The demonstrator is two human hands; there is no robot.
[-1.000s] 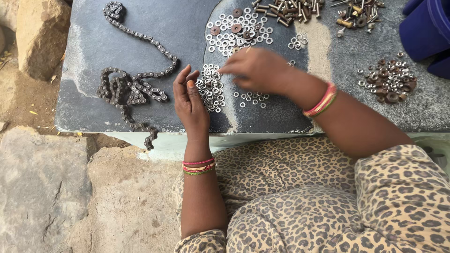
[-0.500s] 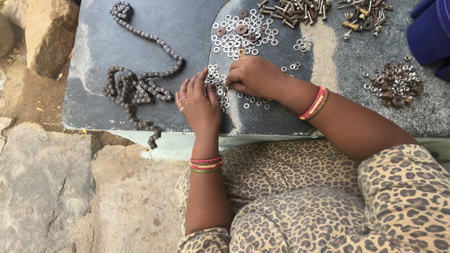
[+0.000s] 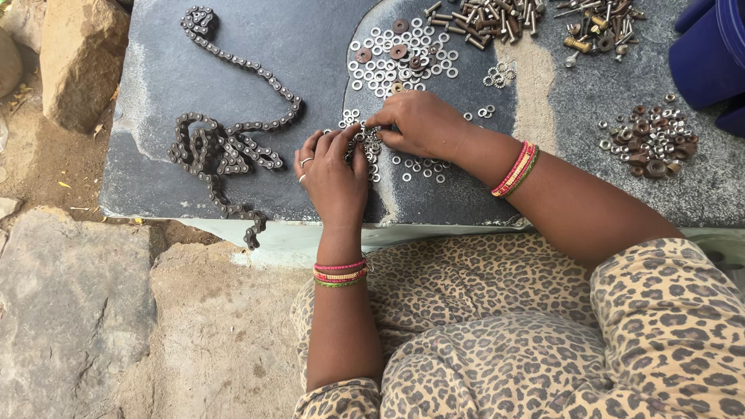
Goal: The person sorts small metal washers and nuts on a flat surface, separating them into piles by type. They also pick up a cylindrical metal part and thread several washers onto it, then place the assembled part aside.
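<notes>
1. Lying on the dark stone slab (image 3: 233,77), a small cluster of silver washers (image 3: 365,143) sits between the two hands, near the slab's front edge.
2. The left hand (image 3: 334,174) rests palm down with fingers curled onto the cluster's left side; I cannot tell whether it grips any.
3. The right hand (image 3: 419,124) has its fingertips pinched together on the cluster's right side, touching the washers.
4. Compared with a second ago, the hands have drawn closer, now nearly meeting over the cluster.
5. Loose washers (image 3: 423,164) lie scattered just below the right hand, and a larger washer pile (image 3: 400,58) lies above it.
6. A roller chain (image 3: 225,143) curls on the slab to the left.
7. Bolts (image 3: 485,17) lie at the top; dark nuts (image 3: 650,143) are heaped to the right.
</notes>
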